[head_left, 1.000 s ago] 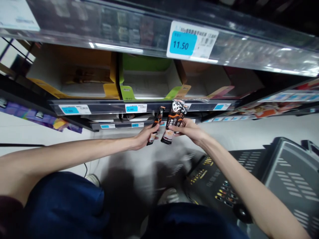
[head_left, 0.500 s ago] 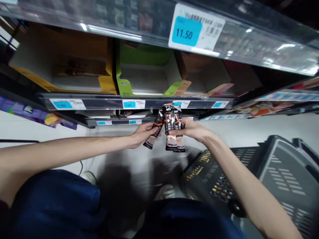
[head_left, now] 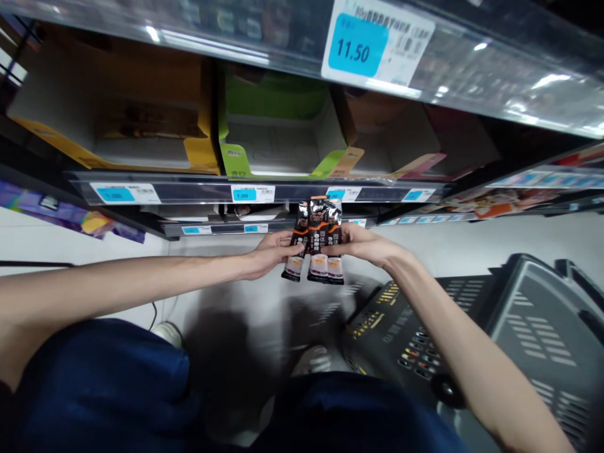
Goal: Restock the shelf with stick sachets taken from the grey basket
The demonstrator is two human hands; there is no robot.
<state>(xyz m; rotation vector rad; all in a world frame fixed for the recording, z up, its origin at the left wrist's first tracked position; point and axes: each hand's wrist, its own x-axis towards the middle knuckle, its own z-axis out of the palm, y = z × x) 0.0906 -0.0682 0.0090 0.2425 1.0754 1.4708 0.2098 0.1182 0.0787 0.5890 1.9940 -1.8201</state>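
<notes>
Three slim black stick packets with orange bands and a cup picture near the bottom are held side by side in front of the shelf. My left hand (head_left: 271, 255) pinches the left packet (head_left: 295, 255), thumb across its front. My right hand (head_left: 363, 244) grips the other two, a middle packet (head_left: 318, 264) overlapping a right packet (head_left: 335, 267), with the thumb over their fronts. All three stand nearly upright, tops away from me. My fingers behind the packets are mostly hidden.
Open display boxes, yellow (head_left: 202, 154), green (head_left: 236, 162) and tan (head_left: 346, 162), line the shelf behind my hands. A price rail (head_left: 189, 191) runs below them. An upper shelf edge (head_left: 283, 44) overhangs. A dark grey shopping basket (head_left: 396, 336) stands on the floor at right.
The left packet has come upright from a slant and moved right, against the other two. My left hand shifted slightly with it. My right hand keeps its grip.
</notes>
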